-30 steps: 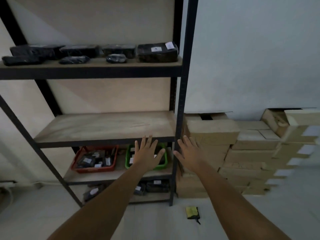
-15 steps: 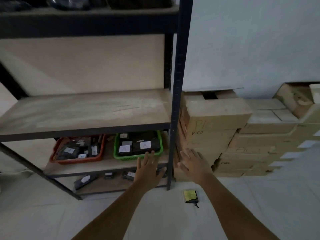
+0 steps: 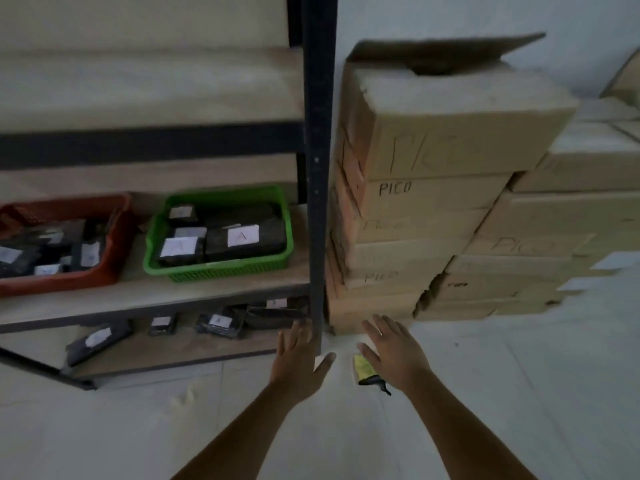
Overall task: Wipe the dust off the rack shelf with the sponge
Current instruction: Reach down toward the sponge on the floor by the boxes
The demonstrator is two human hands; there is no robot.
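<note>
A yellow sponge (image 3: 363, 367) with a dark underside lies on the pale floor just right of the rack's front post (image 3: 318, 188). My right hand (image 3: 394, 351) hovers over its right side, fingers spread, partly hiding it. My left hand (image 3: 300, 358) is open beside the foot of the post, to the left of the sponge. The bare wooden rack shelf (image 3: 145, 84) is at the upper left, with nothing on its visible part.
A lower shelf holds a green basket (image 3: 218, 268) and a red basket (image 3: 62, 278) of dark labelled packs. More packs lie on the bottom shelf (image 3: 173, 348). Stacked cardboard boxes (image 3: 433, 188) stand right of the rack against the wall.
The view has tilted down and closer to the floor. Both hands have dropped from shelf height toward the floor, the right one now over the sponge.
</note>
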